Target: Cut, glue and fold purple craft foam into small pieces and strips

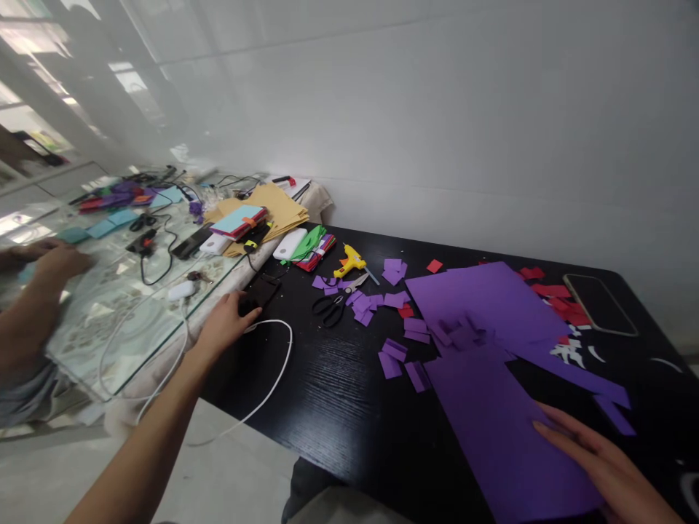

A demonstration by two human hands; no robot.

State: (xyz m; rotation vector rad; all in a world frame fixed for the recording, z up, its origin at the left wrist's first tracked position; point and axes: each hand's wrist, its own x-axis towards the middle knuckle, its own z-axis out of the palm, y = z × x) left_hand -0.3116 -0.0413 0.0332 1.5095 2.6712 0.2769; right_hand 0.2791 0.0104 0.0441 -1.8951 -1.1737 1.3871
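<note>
At the black table's left edge, my left hand has its fingers and thumb around a dark flat device. A white cable ends close to the thumb. On the right, my right hand grips the edge of a purple sheet, some fingers lying over its top face and the rest hidden. Beyond it rests a larger purple sheet with small purple pieces on it. Between the hands lie black-handled scissors, a yellow glue gun and cut purple pieces.
A phone lies at the right beside red scraps and white scraps. Green and red sheets sit at the back. A cluttered glass-topped table adjoins at left, where another person's hands are blurred.
</note>
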